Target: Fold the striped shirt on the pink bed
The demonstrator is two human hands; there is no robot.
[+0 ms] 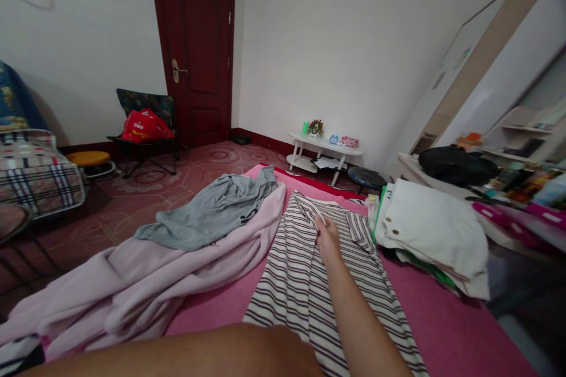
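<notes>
My right hand (328, 240) reaches forward over a white garment with dark stripes (292, 283) that lies spread on the pink bed cover (442, 330). Its fingers are closed in a pinch on a fold of the striped cloth near the garment's far end. A bare forearm lies across the bottom edge of the view from the left, and its hand does not show. Left of the striped garment lies a pale pink garment (145, 283) with a grey garment (212, 212) crumpled on top of it.
A stack of folded white and green clothes (433, 235) sits on the bed at the right. Beyond it is a cluttered desk with a black bag (455, 165). On the floor stand a small white table (325, 150), a chair holding a red bag (144, 126), and a dark red door (198, 47).
</notes>
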